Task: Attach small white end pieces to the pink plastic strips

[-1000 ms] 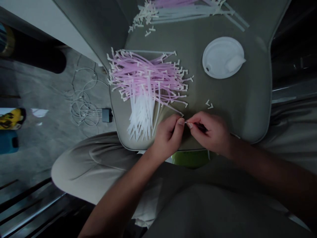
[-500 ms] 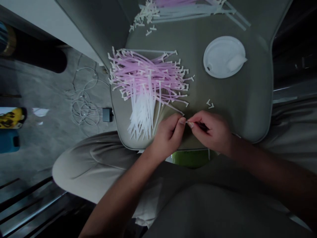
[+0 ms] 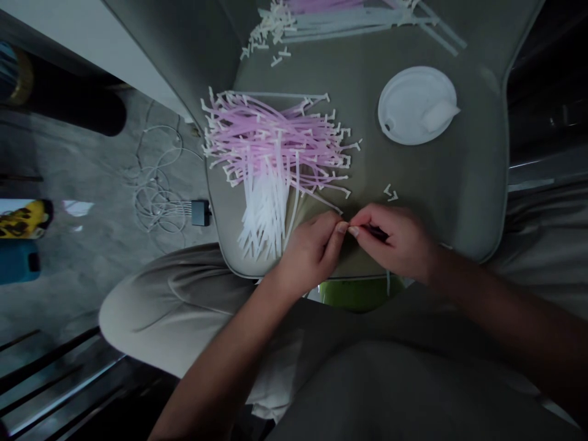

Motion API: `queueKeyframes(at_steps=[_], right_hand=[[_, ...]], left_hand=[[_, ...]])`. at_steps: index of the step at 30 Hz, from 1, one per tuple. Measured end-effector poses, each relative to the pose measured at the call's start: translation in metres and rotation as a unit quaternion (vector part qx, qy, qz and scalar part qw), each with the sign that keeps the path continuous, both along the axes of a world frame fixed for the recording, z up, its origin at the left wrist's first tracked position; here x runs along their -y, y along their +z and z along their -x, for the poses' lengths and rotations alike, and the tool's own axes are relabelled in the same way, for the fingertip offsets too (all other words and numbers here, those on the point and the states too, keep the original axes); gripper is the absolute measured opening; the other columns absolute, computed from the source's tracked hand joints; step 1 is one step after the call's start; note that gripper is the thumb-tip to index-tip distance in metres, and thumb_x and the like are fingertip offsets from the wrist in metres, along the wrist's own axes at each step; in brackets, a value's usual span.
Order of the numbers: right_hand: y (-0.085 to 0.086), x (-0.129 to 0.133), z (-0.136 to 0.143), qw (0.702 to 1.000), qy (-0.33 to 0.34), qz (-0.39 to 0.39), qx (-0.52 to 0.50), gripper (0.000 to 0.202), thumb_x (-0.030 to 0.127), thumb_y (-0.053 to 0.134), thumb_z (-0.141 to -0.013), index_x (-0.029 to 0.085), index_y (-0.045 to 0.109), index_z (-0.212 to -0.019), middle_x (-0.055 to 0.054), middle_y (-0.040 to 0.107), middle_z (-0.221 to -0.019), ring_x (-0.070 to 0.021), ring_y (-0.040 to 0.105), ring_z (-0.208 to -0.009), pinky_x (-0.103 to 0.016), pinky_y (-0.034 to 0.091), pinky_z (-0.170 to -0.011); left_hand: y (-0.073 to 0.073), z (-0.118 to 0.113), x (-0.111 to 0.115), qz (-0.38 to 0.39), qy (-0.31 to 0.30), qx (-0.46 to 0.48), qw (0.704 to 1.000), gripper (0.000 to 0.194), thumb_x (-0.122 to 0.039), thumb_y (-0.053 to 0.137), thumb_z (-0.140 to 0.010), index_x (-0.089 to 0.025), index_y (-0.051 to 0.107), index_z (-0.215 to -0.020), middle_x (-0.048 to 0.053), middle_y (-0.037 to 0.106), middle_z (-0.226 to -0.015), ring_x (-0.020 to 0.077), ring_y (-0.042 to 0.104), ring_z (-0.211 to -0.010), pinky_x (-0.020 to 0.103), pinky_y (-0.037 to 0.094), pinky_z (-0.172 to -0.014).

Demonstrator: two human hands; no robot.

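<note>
My left hand (image 3: 312,245) and my right hand (image 3: 395,239) meet fingertip to fingertip over the front of a grey-green chair seat (image 3: 358,165). Both are closed in a pinch. Whatever tiny piece lies between the fingertips is mostly hidden. A thin pale strip (image 3: 388,283) hangs below my right hand; I cannot tell if that hand holds it. Left of the hands lies a heap of pink tubes (image 3: 280,138) with small white connectors on their ends. White tubes (image 3: 264,211) fan out from it toward my left forearm. Two or so loose white connectors (image 3: 391,193) rest just beyond my right hand.
An oval white lid (image 3: 416,107) with a pointed white piece on it sits at the seat's right. More tubes (image 3: 344,24) and loose connectors (image 3: 275,21) lie at the back. On the floor are coiled cables (image 3: 156,184) with a dark box (image 3: 200,212).
Little differs. My hands keep the same pinch, fingertips slightly closer together, and the small white bit seen between them earlier is now harder to see. The whole view has shifted very slightly.
</note>
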State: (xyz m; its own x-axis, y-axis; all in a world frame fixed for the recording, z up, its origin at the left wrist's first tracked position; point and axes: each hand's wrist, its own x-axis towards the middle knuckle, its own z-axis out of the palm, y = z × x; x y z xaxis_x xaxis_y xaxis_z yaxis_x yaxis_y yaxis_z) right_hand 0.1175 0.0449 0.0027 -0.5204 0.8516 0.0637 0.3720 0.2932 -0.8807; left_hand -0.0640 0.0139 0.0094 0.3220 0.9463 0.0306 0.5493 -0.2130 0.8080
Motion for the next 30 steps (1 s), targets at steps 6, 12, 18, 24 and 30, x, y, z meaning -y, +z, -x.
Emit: queueKeyframes(at_steps=[6,12,18,24,30], right_hand=[[0.002,-0.001,0.000,1.000,0.015,-0.007,0.026,0.009,0.018,0.059,-0.089,0.016,0.064,-0.082,0.003,0.065,-0.069,-0.0065,0.053,-0.058,-0.019,0.039,-0.056],[0.003,0.005,0.004,0.999,-0.027,-0.021,0.029,0.009,0.021,0.060,-0.090,0.018,0.067,-0.087,0.002,0.070,-0.075,-0.0077,0.058,-0.061,-0.020,0.042,-0.060],[0.001,0.006,0.004,0.998,-0.032,-0.047,0.013,0.008,0.020,0.060,-0.091,0.018,0.068,-0.089,0.001,0.072,-0.079,-0.0084,0.061,-0.065,-0.021,0.044,-0.061],[0.000,0.006,0.003,0.998,-0.030,-0.047,0.019,0.008,0.018,0.059,-0.090,0.018,0.067,-0.089,0.001,0.071,-0.078,-0.0093,0.062,-0.066,-0.021,0.045,-0.062],[0.000,0.007,0.004,0.998,-0.034,-0.048,0.028,0.010,0.019,0.059,-0.091,0.017,0.067,-0.085,0.000,0.071,-0.076,-0.0103,0.063,-0.066,-0.022,0.044,-0.063]], left_hand=[[-0.001,0.000,0.002,-0.025,-0.005,-0.005,1.000,0.025,-0.024,0.038,-0.101,-0.019,0.045,-0.079,-0.001,0.047,-0.071,0.0115,0.046,-0.067,0.026,0.036,-0.062],[0.002,-0.010,0.004,0.008,0.091,0.043,0.995,0.030,-0.027,0.038,-0.102,-0.019,0.047,-0.075,-0.003,0.044,-0.065,0.0098,0.044,-0.062,0.025,0.034,-0.057],[0.001,-0.011,0.004,0.015,0.101,0.057,0.993,0.033,-0.028,0.037,-0.103,-0.019,0.046,-0.073,-0.003,0.043,-0.065,0.0092,0.043,-0.062,0.026,0.034,-0.058],[0.000,-0.011,0.005,0.004,0.095,0.046,0.994,0.031,-0.028,0.036,-0.103,-0.019,0.047,-0.075,-0.002,0.046,-0.066,0.0098,0.044,-0.062,0.026,0.035,-0.058],[-0.001,-0.013,0.006,-0.008,0.094,0.027,0.995,0.029,-0.027,0.036,-0.103,-0.019,0.048,-0.077,-0.002,0.047,-0.067,0.0102,0.045,-0.063,0.026,0.034,-0.058]])
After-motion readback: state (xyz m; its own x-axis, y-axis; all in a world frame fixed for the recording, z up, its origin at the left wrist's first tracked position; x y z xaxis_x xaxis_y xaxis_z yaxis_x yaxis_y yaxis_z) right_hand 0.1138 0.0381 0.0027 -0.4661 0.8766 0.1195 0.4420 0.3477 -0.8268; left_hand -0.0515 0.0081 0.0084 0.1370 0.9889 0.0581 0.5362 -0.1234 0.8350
